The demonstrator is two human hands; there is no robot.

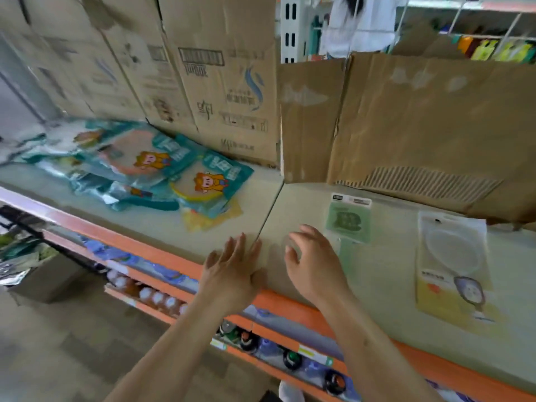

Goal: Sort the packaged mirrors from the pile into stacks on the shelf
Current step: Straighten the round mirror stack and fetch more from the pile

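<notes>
A pile of teal packaged mirrors (139, 166) with a cartoon figure lies at the left of the pale shelf top (226, 224). A green hand-mirror pack (348, 221) lies flat right of the shelf seam. A white and yellow round-mirror pack (452, 265) lies further right. My left hand (232, 274) hovers over the shelf's front edge with fingers straight and holds nothing. My right hand (313, 265) hangs just left of the green pack, fingers loosely curled, empty.
Cardboard boxes (220, 82) stand behind the pile, and flattened cardboard (420, 126) leans behind the single packs. An orange shelf lip (162, 250) runs along the front; bottles (156, 297) fill the lower shelves. A person in white (356, 21) stands in the far aisle.
</notes>
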